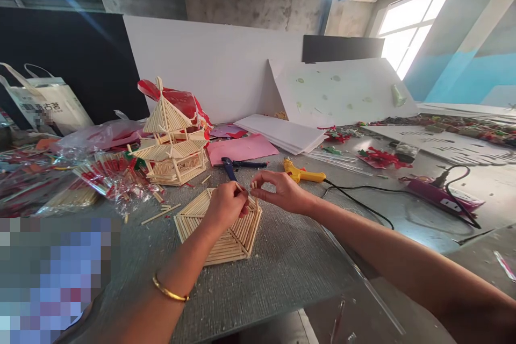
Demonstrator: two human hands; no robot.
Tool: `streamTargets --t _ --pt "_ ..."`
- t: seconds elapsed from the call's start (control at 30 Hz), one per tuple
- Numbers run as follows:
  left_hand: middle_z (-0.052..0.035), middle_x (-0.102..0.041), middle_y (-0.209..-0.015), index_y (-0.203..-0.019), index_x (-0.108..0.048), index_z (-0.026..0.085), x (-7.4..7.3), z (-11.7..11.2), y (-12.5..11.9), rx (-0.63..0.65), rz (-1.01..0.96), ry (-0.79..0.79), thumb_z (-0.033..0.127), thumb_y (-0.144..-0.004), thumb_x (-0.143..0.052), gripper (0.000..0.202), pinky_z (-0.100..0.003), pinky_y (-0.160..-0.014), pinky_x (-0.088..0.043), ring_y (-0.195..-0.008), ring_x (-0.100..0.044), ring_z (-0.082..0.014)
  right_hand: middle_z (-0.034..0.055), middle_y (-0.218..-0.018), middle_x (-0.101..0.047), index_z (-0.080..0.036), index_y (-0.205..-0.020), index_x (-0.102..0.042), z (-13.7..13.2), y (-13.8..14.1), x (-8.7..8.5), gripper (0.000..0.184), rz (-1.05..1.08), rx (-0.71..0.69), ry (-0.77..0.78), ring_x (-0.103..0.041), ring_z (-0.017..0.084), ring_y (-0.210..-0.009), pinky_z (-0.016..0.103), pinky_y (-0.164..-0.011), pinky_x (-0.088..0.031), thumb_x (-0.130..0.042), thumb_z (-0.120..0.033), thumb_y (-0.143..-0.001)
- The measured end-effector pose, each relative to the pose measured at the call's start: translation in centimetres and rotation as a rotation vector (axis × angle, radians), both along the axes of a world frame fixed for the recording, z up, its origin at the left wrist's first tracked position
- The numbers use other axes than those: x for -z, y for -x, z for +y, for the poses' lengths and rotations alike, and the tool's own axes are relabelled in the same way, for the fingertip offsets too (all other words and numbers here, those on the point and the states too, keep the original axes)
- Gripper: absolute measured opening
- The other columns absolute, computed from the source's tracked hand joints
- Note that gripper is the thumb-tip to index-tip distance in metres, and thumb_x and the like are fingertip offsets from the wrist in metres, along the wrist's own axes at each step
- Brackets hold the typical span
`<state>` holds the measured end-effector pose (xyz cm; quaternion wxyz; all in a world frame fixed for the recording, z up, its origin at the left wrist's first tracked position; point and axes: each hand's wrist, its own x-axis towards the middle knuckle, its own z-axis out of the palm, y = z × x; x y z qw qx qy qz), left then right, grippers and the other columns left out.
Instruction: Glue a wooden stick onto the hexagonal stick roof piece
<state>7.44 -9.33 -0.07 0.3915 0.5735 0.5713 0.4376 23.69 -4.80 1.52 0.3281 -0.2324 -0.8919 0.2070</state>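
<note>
A hexagonal panel of pale wooden sticks (220, 247) lies flat on the table below my hands. My left hand (229, 203) is closed over the panel, thumb against the fingers; whatever is pinched there is too small to make out. Thumb and index finger of my right hand (280, 192) pinch a short piece of wooden stick (253, 185) above the panel's far right corner. One small stick (257, 203) stands upright at that corner. Behind to the left rises a tiered pagoda model (171, 145) built from the same sticks.
A yellow glue gun (302, 173) lies beyond my right hand, its cord near a purple power strip (443, 193). Dark blue-handled cutters (229, 167) rest behind the panel. Bagged sticks (116, 177) lie left; pink sheets (242, 149) and white boards (278, 131) lie behind.
</note>
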Motion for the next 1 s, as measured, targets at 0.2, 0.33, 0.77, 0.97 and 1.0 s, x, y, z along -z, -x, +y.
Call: streamTargets --t 0.2,0.33,0.77,0.97,1.0 --pt "-0.0007 -0.059 -0.058 -0.066 -0.051 0.017 0.0 -0.1 -0.1 0.01 0.051 -0.02 0.026 -0.078 -0.053 0.015 -0.022 -0.041 -0.046 -0.045 -0.058 -0.0121 0.0026 -0.078 -0.06 -0.016 -0.083 -0.056 0.1 -0.1 0.0 0.015 -0.024 0.012 -0.018 -0.055 0.011 -0.074 0.026 -0.071 -0.044 -0.052 -0.03 -0.083" --pt "-0.001 -0.06 -0.056 -0.065 -0.051 0.018 -0.2 -0.3 -0.2 0.024 0.147 -0.064 0.027 -0.079 -0.051 0.016 -0.022 -0.045 -0.044 -0.046 -0.059 -0.0129 0.0022 -0.078 -0.061 -0.016 -0.083 -0.056 -0.1 -0.2 -0.3 0.014 -0.043 0.024 -0.02 -0.055 0.011 -0.074 0.026 -0.07 -0.044 -0.051 -0.029 -0.082" --pt "-0.0014 -0.06 -0.051 -0.062 -0.056 0.018 -1.3 -0.3 -0.8 0.122 0.46 -0.196 0.027 -0.082 -0.047 0.024 -0.023 -0.051 -0.039 -0.046 -0.058 -0.0133 0.0013 -0.076 -0.06 -0.015 -0.084 -0.059 0.1 -0.8 -0.8 0.015 -0.08 0.021 -0.006 -0.054 0.01 -0.071 0.024 -0.067 -0.043 -0.055 -0.028 -0.08" --pt "-0.0018 -0.061 -0.055 -0.062 -0.056 0.017 -1.2 0.0 -0.9 0.205 0.321 -0.129 0.029 -0.081 -0.047 0.024 -0.021 -0.044 -0.041 -0.044 -0.058 -0.0126 0.0033 -0.08 -0.061 -0.013 -0.091 -0.061 0.3 -1.6 -1.7 0.02 -0.145 -0.061 0.01 -0.054 0.01 -0.07 0.024 -0.065 -0.044 -0.053 -0.03 -0.082" --pt "-0.0017 -0.06 -0.055 -0.062 -0.056 0.017 -1.2 0.1 -0.9 0.215 0.309 -0.12 0.028 -0.081 -0.046 0.024 -0.021 -0.043 -0.041 -0.044 -0.058 -0.0124 0.0035 -0.08 -0.061 -0.013 -0.09 -0.062 0.4 -1.6 -1.8 0.021 -0.155 -0.067 -0.016 -0.054 0.01 -0.07 0.024 -0.066 -0.044 -0.052 -0.03 -0.083"
